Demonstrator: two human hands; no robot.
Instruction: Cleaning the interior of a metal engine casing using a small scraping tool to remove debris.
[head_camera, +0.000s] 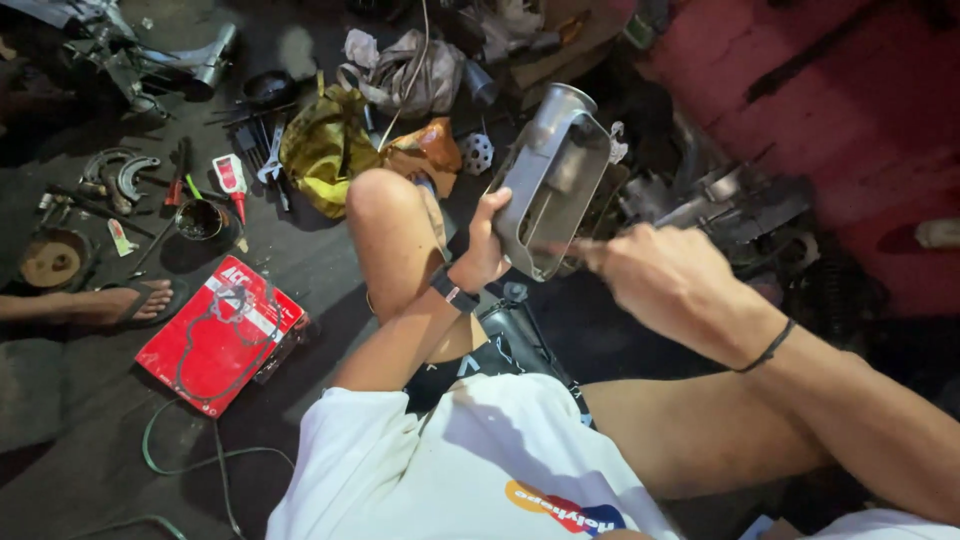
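- The left hand (483, 243) grips a grey metal cover (548, 190) by its lower left edge, fingers closed round the rim, and holds it up in the upper middle of the frame.
- The cover is tilted, its hollow side facing the camera, with a round neck at its top.
- The right hand (655, 270) sits right of centre, closed round a thin tool — blurred, so its kind cannot be told — whose tip reaches into the cover's lower opening.
- A dark band is on the left wrist and a thin black cord on the right one.
- The person sits on the floor, one bare knee (385, 200) raised just left of the cover.
- Lower left lies a red pack (215, 335) with a gasket outline on it.
- Above it, in the upper left — a yellow rag (320, 145), a small dark bowl (200, 220), curved brake shoes (120, 170) and loose hand tools.
- At the left edge a foot in a sandal (140, 300) rests on the floor, apart from the hands.
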